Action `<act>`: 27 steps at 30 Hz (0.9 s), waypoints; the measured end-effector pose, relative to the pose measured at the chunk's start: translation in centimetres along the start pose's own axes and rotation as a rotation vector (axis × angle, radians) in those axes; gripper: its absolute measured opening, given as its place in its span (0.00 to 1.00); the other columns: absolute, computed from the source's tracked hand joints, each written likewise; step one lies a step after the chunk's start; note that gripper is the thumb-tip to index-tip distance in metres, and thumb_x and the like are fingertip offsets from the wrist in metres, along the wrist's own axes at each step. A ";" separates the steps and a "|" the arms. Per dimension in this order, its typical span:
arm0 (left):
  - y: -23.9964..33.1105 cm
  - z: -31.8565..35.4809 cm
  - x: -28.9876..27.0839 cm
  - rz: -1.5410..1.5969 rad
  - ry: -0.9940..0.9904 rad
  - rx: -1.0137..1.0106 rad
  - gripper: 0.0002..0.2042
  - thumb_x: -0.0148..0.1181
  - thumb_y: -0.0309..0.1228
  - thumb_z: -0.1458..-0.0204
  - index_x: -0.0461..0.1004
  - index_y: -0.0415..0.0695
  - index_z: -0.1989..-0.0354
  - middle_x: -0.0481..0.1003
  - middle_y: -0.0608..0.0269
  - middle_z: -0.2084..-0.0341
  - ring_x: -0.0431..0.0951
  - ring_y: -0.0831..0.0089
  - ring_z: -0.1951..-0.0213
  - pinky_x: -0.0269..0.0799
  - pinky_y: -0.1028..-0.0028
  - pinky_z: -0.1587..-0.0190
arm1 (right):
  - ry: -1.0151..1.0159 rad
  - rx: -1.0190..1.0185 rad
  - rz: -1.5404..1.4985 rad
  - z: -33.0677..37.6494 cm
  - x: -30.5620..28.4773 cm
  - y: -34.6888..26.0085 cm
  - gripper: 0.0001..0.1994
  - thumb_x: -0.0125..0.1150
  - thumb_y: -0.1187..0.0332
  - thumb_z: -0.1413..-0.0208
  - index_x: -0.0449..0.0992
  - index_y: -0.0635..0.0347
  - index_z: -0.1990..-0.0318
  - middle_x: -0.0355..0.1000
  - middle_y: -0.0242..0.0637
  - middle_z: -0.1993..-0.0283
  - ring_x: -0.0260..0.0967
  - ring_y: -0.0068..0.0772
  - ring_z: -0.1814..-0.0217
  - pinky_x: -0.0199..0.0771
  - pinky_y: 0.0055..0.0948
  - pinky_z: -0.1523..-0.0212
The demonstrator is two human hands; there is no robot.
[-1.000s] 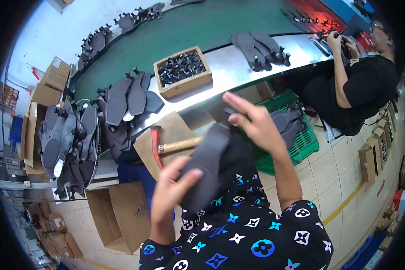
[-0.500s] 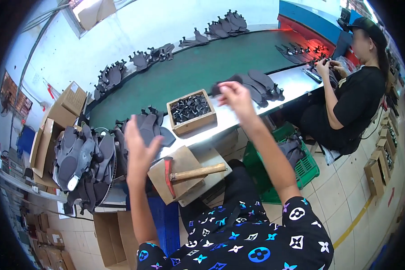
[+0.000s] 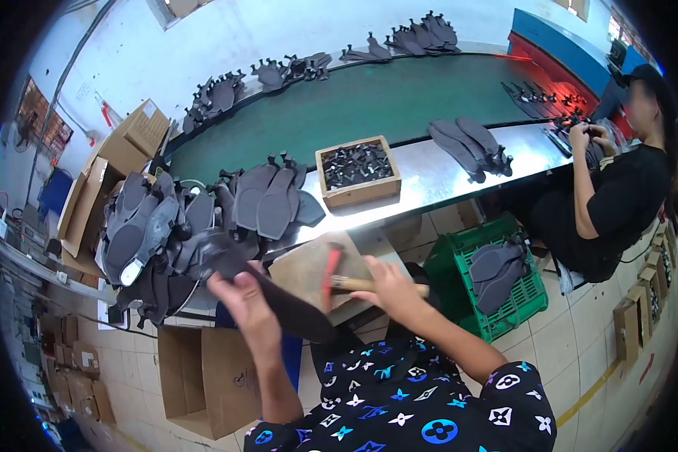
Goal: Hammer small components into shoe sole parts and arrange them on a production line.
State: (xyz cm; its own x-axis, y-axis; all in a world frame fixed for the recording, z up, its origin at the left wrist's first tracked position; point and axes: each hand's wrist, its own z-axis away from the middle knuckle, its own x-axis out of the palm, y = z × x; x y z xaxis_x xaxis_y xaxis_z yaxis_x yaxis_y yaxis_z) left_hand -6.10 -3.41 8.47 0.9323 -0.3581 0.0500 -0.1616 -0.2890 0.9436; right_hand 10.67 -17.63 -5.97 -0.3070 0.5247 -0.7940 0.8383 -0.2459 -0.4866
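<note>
My left hand (image 3: 252, 309) is closed on a dark grey shoe insole (image 3: 297, 309), held tilted beside the work block; motion blurs its upper end. My right hand (image 3: 395, 290) grips the wooden handle of a hammer (image 3: 346, 282), whose red head is slightly blurred over the tan board (image 3: 297, 264) of the block. Just beyond the block, a wooden box (image 3: 361, 194) full of small dark pieces stands on the metal table edge. Left of that box lie several insoles with small black heel pieces (image 3: 267, 196). Another group of insoles (image 3: 467, 147) lies to its right.
A large pile of insoles (image 3: 139, 233) sits at the left beside open cardboard boxes (image 3: 132, 139). Below stands an open carton (image 3: 203, 377). A green crate (image 3: 497, 320) with insoles is on the floor at right. Past the green belt (image 3: 354, 98), a co-worker (image 3: 618, 173) sits handling parts.
My right hand has come down from beside the small-parts box, where it held a dark piece, to the hammer. My left hand, open before, now holds an insole. The view has shifted.
</note>
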 end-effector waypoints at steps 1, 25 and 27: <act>-1.6 0.1 0.1 -0.084 -0.003 -0.028 0.24 0.49 0.47 0.32 0.56 0.40 0.41 0.67 0.60 0.55 0.67 0.74 0.53 0.62 0.73 0.45 | -0.124 0.077 0.098 1.3 -0.6 0.9 0.32 0.63 0.39 0.48 0.73 0.58 0.49 0.74 0.51 0.64 0.75 0.53 0.64 0.76 0.46 0.72; -13.6 -14.7 17.9 -0.997 -0.478 0.656 0.05 0.59 0.26 0.46 0.78 0.38 0.70 0.79 0.50 0.70 0.78 0.53 0.62 0.75 0.60 0.57 | 0.197 0.577 -1.070 8.2 -10.2 3.5 0.11 0.59 0.65 0.35 0.80 0.65 0.56 0.73 0.32 0.74 0.62 0.16 0.83 0.59 0.17 0.83; -9.9 -12.7 16.6 -0.810 -0.329 0.657 0.07 0.59 0.30 0.43 0.78 0.39 0.69 0.79 0.52 0.70 0.78 0.54 0.63 0.74 0.61 0.59 | 0.211 0.560 -1.057 6.1 -11.5 3.2 0.12 0.59 0.64 0.35 0.80 0.66 0.56 0.75 0.34 0.73 0.62 0.16 0.84 0.59 0.17 0.83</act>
State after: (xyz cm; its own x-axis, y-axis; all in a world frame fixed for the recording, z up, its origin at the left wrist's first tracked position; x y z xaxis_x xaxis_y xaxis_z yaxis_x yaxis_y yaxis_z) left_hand 15.04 4.78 4.07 0.7236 -0.0401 -0.6891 0.2284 -0.9282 0.2939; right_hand 14.14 -29.46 -0.68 -0.5982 0.7892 0.1388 -0.1079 0.0923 -0.9899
